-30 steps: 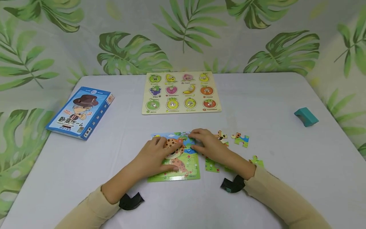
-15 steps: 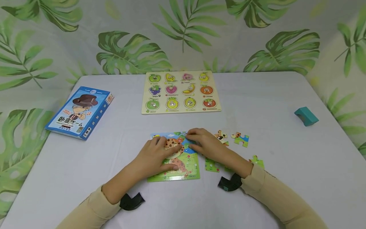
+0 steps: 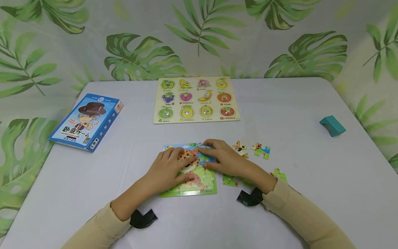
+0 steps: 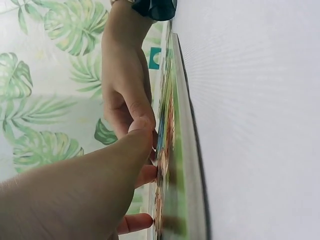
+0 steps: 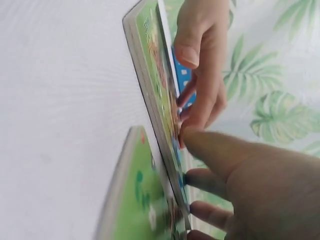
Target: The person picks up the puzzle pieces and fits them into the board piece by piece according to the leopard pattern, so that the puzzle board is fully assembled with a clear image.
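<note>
A jigsaw puzzle [image 3: 189, 194] with a spotted cartoon animal on green grass and blue sky lies flat in front of me. My left hand [image 3: 166, 171] rests across its left and middle part, fingers extended, fingertips on the animal's face and thumb low over the body. Over the upper right part is my right hand [image 3: 225, 159], its straight fingertips touching the picture close to the left index finger. The left wrist view shows the left thumb [image 4: 142, 135] overlapping the right hand. In the right wrist view, the right fingertips meet the puzzle's surface, and a loose green puzzle piece [image 5: 132, 200] stands out in front.
Right of the puzzle lie several loose jigsaw pieces [image 3: 262, 151], partly under the right forearm. A wooden fruit peg board [image 3: 192, 120] is farther back. At the back left lies a blue game box [image 3: 85, 128]; a teal block [image 3: 332, 126] sits far right.
My right hand has slid slightly left over the puzzle, and its thumb now lies lower and farther from the fingers. The left hand stays almost in place.
</note>
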Tool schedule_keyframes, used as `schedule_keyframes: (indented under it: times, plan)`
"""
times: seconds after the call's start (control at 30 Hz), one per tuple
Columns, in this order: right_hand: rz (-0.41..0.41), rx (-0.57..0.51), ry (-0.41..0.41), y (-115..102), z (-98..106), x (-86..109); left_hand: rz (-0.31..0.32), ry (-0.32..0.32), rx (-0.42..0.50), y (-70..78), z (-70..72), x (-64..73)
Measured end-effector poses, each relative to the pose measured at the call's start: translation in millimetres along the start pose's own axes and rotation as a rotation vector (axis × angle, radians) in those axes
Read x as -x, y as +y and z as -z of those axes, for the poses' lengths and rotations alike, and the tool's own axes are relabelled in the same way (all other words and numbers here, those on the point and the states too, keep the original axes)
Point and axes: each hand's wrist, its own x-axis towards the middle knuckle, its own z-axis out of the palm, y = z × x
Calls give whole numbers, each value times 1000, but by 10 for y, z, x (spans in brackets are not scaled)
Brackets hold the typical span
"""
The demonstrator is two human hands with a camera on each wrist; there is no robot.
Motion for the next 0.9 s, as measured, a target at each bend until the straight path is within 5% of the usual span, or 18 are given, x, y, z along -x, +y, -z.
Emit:
schedule_keyframes:
  times: [0.2,0.4,0.63,0.9]
  plan:
    - [-49,-113,-43,-12,99,47,-7,14,52,-58,5,5]
    - [-84,-242,48,-3,284,203,48,23,203,-175,87,91]
    - [-85,-269,154,133,373,439,111,58,258,-338,135,325]
    - [-95,-265,153,305,308,568,120,46,285,-445,105,506]
